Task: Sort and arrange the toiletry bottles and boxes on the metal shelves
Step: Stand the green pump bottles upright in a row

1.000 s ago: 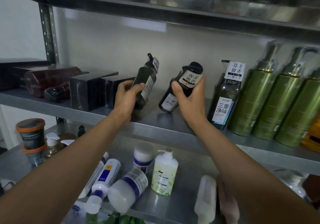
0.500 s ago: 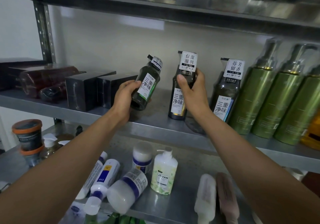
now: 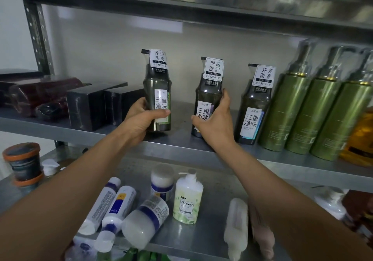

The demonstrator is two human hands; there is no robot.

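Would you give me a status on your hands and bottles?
Left hand grips left dark bottle, upright. Right hand holds middle dark bottle on shelf. Third dark bottle close beside.

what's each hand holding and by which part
Left hand grips the left dark bottle, right hand the middle dark bottle, each round its lower body.
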